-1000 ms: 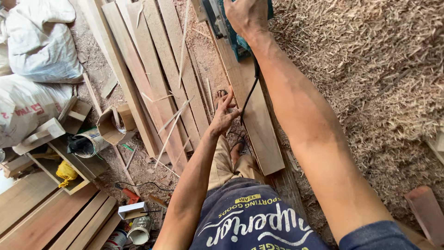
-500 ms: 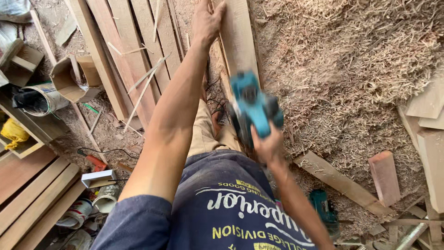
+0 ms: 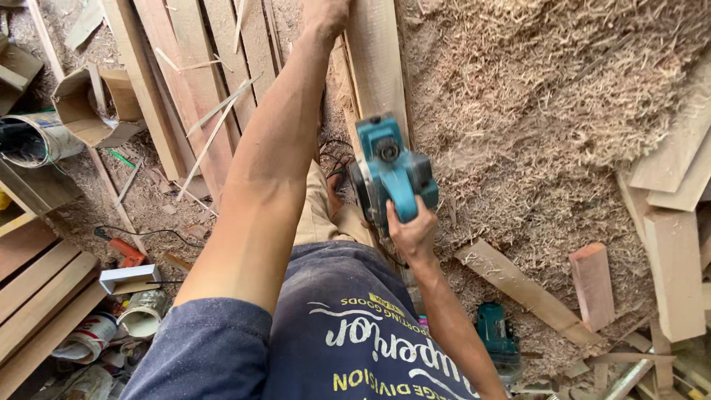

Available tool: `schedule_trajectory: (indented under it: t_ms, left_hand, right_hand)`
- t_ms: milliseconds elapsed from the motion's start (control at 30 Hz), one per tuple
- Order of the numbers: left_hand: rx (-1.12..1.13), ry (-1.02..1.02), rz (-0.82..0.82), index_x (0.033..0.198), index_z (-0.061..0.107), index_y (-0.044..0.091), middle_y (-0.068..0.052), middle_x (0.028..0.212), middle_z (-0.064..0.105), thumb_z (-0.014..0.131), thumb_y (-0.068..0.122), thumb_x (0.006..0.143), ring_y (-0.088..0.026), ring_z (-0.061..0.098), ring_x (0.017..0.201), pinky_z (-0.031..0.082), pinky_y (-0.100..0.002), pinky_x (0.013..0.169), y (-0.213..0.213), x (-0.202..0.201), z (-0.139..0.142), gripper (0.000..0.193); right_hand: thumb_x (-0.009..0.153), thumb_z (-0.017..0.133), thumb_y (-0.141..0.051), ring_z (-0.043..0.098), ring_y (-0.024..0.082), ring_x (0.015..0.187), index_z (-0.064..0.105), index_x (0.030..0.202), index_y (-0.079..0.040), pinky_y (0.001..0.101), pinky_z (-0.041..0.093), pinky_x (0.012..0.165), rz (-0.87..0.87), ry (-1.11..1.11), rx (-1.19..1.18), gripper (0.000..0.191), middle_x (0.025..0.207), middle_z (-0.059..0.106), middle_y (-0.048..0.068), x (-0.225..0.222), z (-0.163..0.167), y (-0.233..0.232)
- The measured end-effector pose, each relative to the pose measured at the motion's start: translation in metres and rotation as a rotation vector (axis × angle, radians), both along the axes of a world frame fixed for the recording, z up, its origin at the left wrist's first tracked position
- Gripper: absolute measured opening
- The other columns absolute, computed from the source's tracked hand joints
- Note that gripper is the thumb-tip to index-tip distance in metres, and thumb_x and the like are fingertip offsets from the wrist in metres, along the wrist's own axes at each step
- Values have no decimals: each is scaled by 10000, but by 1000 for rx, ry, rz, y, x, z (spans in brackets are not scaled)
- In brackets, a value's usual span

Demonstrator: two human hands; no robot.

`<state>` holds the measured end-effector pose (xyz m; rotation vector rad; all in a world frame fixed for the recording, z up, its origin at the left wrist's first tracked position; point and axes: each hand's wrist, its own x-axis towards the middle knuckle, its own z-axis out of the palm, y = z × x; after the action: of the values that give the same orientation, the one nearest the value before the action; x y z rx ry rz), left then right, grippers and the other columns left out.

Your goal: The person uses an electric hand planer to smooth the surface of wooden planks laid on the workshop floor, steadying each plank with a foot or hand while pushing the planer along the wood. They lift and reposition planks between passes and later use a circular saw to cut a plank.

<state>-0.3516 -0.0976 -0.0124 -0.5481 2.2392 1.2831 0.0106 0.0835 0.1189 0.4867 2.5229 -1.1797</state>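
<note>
Curled, pale wood shavings point(image 3: 548, 111) blanket the right side of the dirt floor in a thick, fluffy heap, while the left side is packed earth strewn with splinters and thin strips. Long reddish-brown boards point(image 3: 200, 81) lie side by side on the ground, their faces rough-sawn and streaked.

A lighter, smoother plank point(image 3: 378, 67) runs away from the person between the boards and the shavings. The left hand point(image 3: 326, 11) reaches far out along a straight arm and presses on this plank near the top edge of the view; its fingers are mostly cut off there, so whether they curl over the edge or lie flat cannot be told. The right hand point(image 3: 411, 230) is clenched around the arched handle of a teal electric planer point(image 3: 389, 174), a boxy plastic-bodied tool with a black round knob on its side, sitting on the near end of the plank just ahead of the person's knee.

A second teal power tool point(image 3: 496, 337) rests low among the shavings. Beside it lie a slanted offcut point(image 3: 526, 289) and a short, blocky reddish piece of wood point(image 3: 592, 285). On the left stand an open cardboard box point(image 3: 89, 111), a cylindrical metal can point(image 3: 33, 137) on its side, and dented paint tins point(image 3: 141, 315).
</note>
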Motion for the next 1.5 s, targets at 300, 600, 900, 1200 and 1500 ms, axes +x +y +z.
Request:
schedule_trajectory:
  t_ms: [300,600,900,1200,1500]
  left_hand:
    - [637,29,338,1633,252,149,-170,1660,319,356,590,1059,-382,494,1440,470,-605,1115,-54,10,-8,731]
    - [759,-35,280,1726,330,153,-334,1370,181,515,427,1089,-479,173,1207,283,-455,917,-26,84,-31,718]
    - [516,111,17,1584,441,143,-163,1624,463,452,464,1073,-310,380,1543,282,-413,1261,-56,49,-14,603]
    - [778,0,368,1635,304,147,-199,1691,288,155,694,1020,-380,272,1558,201,-508,1268,-54,72,0,837]
    - [194,87,202,1655,158,115,-252,1583,384,641,609,855,-397,432,1444,345,-510,1219,36,166,39,1057]
  right_hand:
    - [922,769,-251,721,306,623,670,917,19,433,542,574,9,238,47,287,700,689,170,-218,9,-51]
    - [873,807,-270,750,392,756,714,903,10,472,571,664,69,453,94,297,781,739,212,-470,-5,-106]
    - [967,702,-250,600,156,444,635,668,-102,361,572,460,120,270,-5,340,547,613,14,-601,-4,-130]
    - [927,714,-227,758,315,718,680,1077,44,419,623,674,85,225,-106,311,857,759,201,-365,10,-72]
    - [908,713,-236,736,243,589,683,1006,2,377,622,532,28,14,-91,259,733,743,143,51,49,36]
